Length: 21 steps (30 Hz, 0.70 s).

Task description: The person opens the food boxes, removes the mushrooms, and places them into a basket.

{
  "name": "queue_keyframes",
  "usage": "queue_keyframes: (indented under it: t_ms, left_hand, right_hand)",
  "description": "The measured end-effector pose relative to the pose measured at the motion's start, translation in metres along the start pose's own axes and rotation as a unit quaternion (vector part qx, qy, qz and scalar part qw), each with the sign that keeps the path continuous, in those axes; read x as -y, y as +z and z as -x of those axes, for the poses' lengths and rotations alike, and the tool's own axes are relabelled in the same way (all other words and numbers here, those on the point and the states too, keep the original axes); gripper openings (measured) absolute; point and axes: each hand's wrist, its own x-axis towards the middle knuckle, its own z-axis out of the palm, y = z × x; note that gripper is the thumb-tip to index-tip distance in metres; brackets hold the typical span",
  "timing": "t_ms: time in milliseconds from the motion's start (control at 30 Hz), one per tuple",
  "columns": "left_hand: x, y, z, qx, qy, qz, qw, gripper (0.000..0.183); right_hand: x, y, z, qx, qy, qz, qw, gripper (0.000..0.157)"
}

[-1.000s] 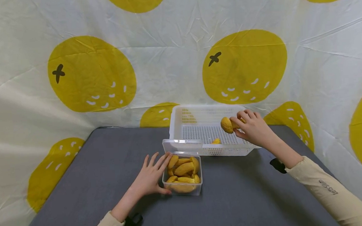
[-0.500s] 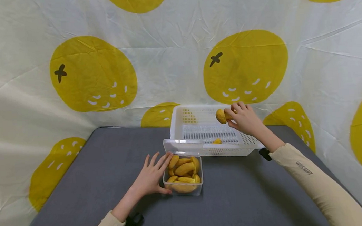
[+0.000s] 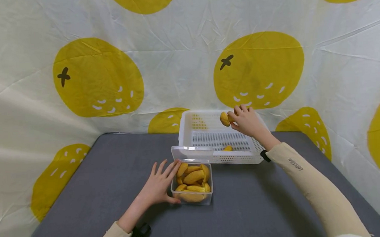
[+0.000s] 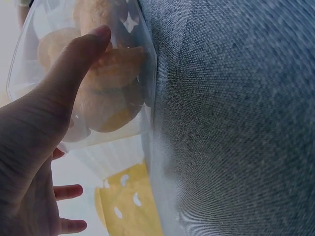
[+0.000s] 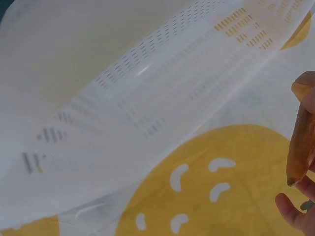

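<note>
Above a white basket (image 3: 241, 157) on a grey table (image 3: 83, 197), a person's right hand (image 3: 246, 122) has its grip pinching a yellow mushroom (image 3: 224, 119). Nearer the viewer, the left hand (image 3: 157, 185), its grip spread, touches a clear plastic box (image 3: 209, 200) of mushrooms (image 3: 193, 176).

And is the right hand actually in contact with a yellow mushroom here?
Touching: the head view shows the right hand pinching the yellow mushroom, whose rounded end sticks out past the grip.
</note>
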Motion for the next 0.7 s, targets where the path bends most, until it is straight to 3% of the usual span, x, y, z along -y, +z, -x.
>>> queue_keyframes:
  t_ms: [333,700]
  left_hand:
    - [-0.001,-0.001,0.001,-0.007,0.004,-0.004,1.0000,0.121]
    - [-0.001,-0.002,0.001,-0.005,0.004,-0.002,1.0000,0.120]
  right_hand:
    - [0.009,0.006,-0.015,0.058,0.047,-0.012,0.997,0.027]
    - [0.001,0.012,-0.015,0.055,0.080,-0.020,0.995,0.026]
